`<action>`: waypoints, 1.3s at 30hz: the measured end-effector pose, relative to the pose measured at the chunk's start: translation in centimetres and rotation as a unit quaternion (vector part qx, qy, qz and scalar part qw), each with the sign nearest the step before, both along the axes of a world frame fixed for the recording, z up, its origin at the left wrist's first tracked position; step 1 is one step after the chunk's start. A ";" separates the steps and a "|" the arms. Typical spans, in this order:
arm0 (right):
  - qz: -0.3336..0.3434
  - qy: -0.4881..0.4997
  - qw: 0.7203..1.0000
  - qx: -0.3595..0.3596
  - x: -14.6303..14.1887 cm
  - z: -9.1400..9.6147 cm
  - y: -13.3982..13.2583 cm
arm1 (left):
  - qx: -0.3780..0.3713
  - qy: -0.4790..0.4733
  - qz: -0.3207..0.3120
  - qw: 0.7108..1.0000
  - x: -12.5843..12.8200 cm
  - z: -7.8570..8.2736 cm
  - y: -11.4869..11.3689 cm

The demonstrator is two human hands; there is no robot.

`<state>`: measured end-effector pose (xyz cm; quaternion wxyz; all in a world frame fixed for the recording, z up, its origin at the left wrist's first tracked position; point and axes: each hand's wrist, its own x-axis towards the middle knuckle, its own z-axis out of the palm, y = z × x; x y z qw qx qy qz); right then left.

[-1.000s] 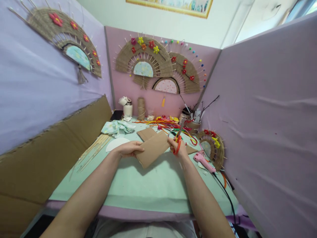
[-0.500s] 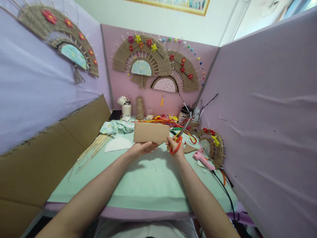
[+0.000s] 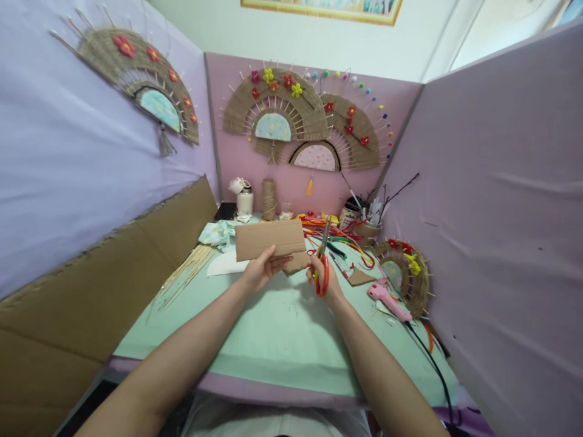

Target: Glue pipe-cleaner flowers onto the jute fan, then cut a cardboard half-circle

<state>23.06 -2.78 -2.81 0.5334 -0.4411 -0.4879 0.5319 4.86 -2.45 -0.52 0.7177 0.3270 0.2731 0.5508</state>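
Note:
My left hand pinches the lower edge of a brown cardboard rectangle and holds it upright above the green table. My right hand is closed through the red handles of a pair of scissors, whose blades point up and away just right of the cardboard. A second cardboard piece lies on the table behind both hands.
Bamboo sticks, a white half-disc and patterned cloth lie at left. A pink glue gun with a black cord, a small woven fan, coloured pipe cleaners and a tool cup crowd the right. A cardboard sheet leans on the left wall.
My left hand lifted the cardboard from flat on the table to upright. The scissors swung from tilted right to nearly vertical beside it. The camera shifted a little.

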 end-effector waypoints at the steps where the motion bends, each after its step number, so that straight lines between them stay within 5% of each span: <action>1: 0.018 -0.011 1.000 -0.007 -0.1 -0.1 -0.1 | 0.001 -0.004 0.011 1.000 -0.1 0.0 0.0; 12: 0.061 -0.021 0.997 -0.037 -1.2 -2.2 -0.5 | -0.003 -0.037 0.108 0.993 -0.5 0.5 0.2; 19: 0.134 -0.044 0.990 -0.024 -1.5 -1.1 -1.8 | 0.023 -0.091 0.155 0.983 -1.4 1.2 0.4; 39: 0.180 -0.040 0.983 0.000 -2.3 -1.8 -2.4 | 0.008 -0.073 0.136 0.988 0.0 0.6 0.0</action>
